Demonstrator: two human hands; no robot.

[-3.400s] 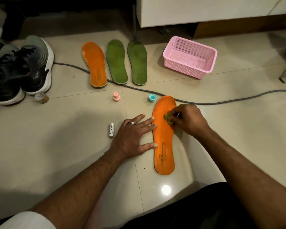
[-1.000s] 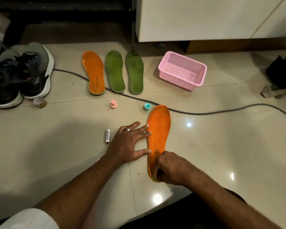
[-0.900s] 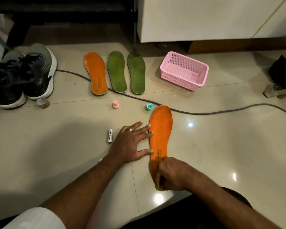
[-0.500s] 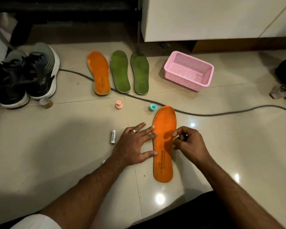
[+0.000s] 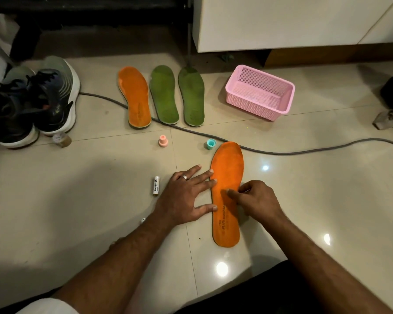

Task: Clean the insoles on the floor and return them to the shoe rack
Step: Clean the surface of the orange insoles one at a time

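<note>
Both bare forearms reach forward from the lower edge of the view. The left hand (image 5: 186, 196) lies flat, palm down, fingers spread and straight, a silver ring (image 5: 184, 177) on one finger. The right hand (image 5: 253, 200) is beside it, fingers loosely curled, its index finger pointing left.

Three insoles (image 5: 163, 96) in row behind near insole (image 5: 228, 173); basket (image 5: 259, 94) right; shoes (image 5: 32, 103) left.

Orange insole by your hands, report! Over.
Left hand flat, fingertips pinning near orange foam insole to floor. Right hand curled on its middle; anything held is hidden. Grey cable lies just past its toe.
</note>
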